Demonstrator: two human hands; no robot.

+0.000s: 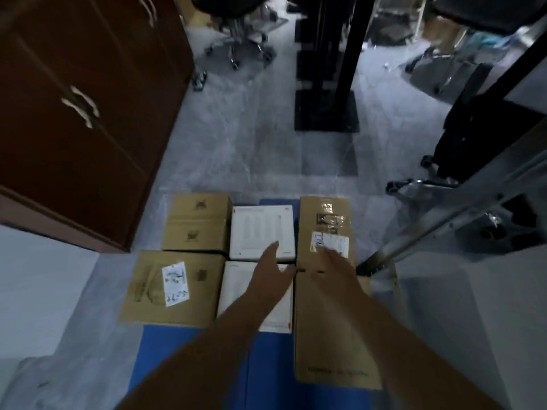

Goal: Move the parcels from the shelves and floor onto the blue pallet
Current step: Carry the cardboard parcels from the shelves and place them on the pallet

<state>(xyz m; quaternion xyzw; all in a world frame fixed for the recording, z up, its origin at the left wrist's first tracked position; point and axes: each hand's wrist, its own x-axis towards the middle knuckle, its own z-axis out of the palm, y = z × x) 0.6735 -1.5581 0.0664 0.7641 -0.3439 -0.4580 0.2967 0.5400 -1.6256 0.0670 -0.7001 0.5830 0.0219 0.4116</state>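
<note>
Head: parcel [236, 291] perhaps beneath left hand [272, 275]

Blue pallet [189, 350] (mostly) hidden under parcels [174, 287].

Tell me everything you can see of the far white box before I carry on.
The far white box is squarish, its smooth white top bearing faint rows of print and small red corner marks; likely card. It lies flat and closed in the back row on the blue pallet, a brown box on its left, a taped brown box on its right, a second white box just nearer. The left hand, fingers straight, reaches over its near edge; contact is unclear.
</note>
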